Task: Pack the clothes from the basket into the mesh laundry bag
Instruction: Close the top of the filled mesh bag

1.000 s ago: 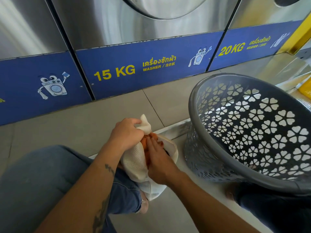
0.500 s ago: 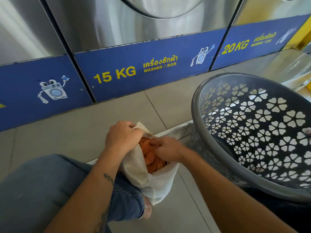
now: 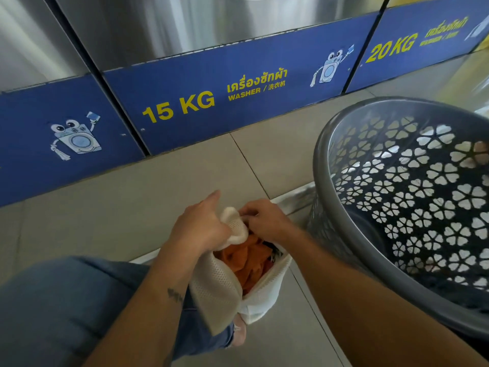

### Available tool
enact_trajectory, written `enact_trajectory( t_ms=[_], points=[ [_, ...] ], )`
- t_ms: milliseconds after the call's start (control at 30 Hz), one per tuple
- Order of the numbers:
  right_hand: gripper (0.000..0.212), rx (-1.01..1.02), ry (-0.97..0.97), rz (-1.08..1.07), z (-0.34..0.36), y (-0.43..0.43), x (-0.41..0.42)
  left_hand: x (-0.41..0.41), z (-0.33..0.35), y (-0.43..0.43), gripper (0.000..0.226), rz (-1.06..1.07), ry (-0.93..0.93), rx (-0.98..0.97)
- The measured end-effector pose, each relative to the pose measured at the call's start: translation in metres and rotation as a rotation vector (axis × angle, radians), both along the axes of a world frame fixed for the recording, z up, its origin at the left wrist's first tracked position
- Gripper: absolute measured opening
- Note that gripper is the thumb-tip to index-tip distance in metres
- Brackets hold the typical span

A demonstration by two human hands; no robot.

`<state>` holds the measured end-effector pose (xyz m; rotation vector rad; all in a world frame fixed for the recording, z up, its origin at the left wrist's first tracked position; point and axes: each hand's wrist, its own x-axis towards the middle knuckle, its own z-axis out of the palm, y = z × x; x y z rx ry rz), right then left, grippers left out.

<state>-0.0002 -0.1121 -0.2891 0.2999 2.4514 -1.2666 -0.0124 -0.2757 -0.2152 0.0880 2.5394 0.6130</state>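
A white mesh laundry bag (image 3: 219,290) rests against my knee at bottom centre, its mouth facing up. Orange clothing (image 3: 247,263) fills it, with a bit of dark patterned fabric at its right edge. My left hand (image 3: 201,226) grips the bunched far rim of the bag, forefinger sticking out. My right hand (image 3: 267,221) pinches the same rim from the right, just above the orange cloth. The grey flower-cut basket (image 3: 325,144) lies tipped on its side at right, and I see no clothes in the part that shows.
Steel washers (image 3: 158,30) with blue panels marked 15 KG and 20 KG line the back. Grey floor tiles (image 3: 105,197) lie between them and me. My jeans-clad knee (image 3: 66,308) fills the lower left. A metal strip (image 3: 296,197) runs beside the basket.
My right hand came out of the bag's mouth and took hold of the rim beside my left hand. The view dropped and drew closer.
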Motion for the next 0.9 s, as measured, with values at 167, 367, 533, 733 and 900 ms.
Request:
enact_trajectory(
  t_ms=[167, 367, 533, 733, 900],
  points=[
    [0.017, 0.046, 0.074, -0.024, 0.002, 0.005, 0.005, 0.0, -0.008, 0.013, 0.045, -0.107, 0.119, 0.244],
    [0.017, 0.149, 0.153, -0.013, 0.016, 0.002, 0.022, -0.003, -0.024, 0.015, 0.017, 0.011, 0.11, 0.264],
    [0.009, 0.128, 0.13, -0.064, 0.027, 0.002, 0.046, 0.009, -0.03, 0.02, 0.039, -0.219, -0.017, 0.113],
    [0.006, 0.215, 0.124, -0.041, 0.04, -0.001, 0.061, 0.017, -0.04, 0.023, 0.022, -0.256, 0.152, 0.015],
    [0.015, 0.264, 0.109, -0.061, 0.047, 0.0, 0.072, 0.01, -0.042, 0.013, 0.021, -0.085, 0.286, 0.019]
  ],
)
